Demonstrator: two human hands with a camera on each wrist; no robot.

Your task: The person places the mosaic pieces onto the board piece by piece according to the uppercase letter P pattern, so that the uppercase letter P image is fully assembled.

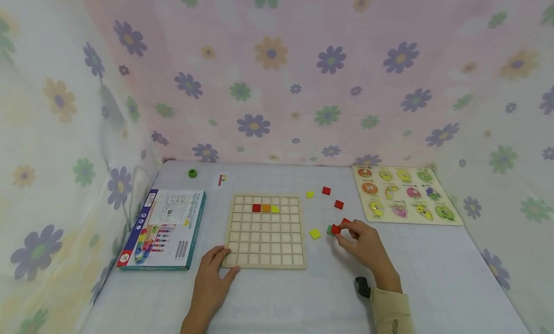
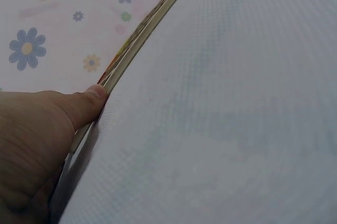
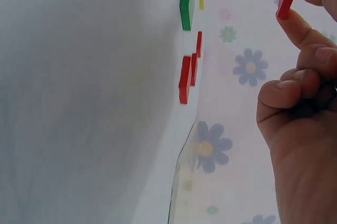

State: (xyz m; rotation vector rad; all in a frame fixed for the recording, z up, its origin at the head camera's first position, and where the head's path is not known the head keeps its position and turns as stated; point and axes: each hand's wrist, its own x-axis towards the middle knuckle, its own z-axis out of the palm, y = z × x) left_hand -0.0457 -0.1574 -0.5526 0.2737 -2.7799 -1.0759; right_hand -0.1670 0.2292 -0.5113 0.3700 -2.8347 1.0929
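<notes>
Red tile (image 1: 335,229) sits just right of centre in the head view, pinched by its edges between thumb and finger of our right hand (image 1: 363,245), with a green tile (image 1: 329,229) showing partly behind it. Our left hand (image 1: 212,278) rests unclenched, touching the lower-left corner of the grid board (image 1: 266,237). We judge a light edge pinch best: it leaves the faces free, while gentle left-hand pressure should steady the board against sliding.
</notes>
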